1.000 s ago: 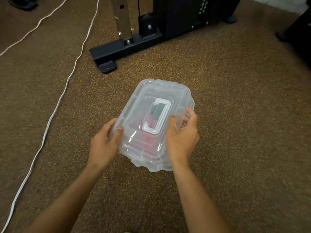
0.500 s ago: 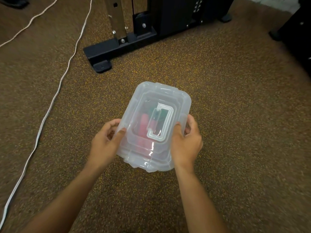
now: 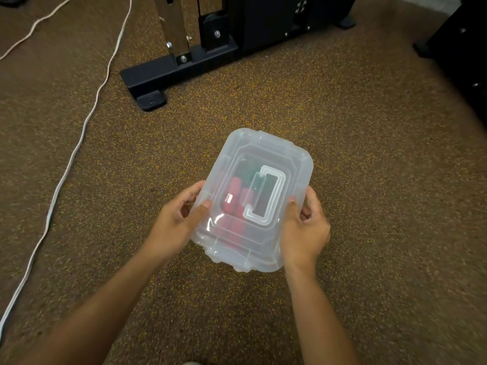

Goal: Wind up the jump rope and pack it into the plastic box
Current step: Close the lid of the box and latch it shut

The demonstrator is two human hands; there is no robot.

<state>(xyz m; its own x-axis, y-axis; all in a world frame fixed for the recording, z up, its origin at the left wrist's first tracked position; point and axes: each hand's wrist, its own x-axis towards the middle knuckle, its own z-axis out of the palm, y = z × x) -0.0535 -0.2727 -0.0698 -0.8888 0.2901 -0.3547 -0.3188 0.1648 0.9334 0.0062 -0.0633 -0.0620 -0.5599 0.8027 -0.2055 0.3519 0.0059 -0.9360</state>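
Note:
A clear plastic box (image 3: 297,164) with its lid on and a white carry handle (image 3: 268,198) on top sits low over the speckled brown floor. Red and dark green shapes of the jump rope (image 3: 233,198) show blurred through the lid. My left hand (image 3: 176,222) grips the box's left side, thumb on the lid's edge. My right hand (image 3: 307,227) grips the right side, thumb on the lid, fingers curled under the rim. Whether the box rests on the floor is unclear.
A black gym machine base (image 3: 168,72) with a rubber foot stands behind the box. A white cord (image 3: 79,143) runs along the floor on the left. Another dark machine (image 3: 463,56) fills the upper right corner.
The box has levelled out from a tilt and come lower, toward the floor. Both hands kept their grip on its sides.

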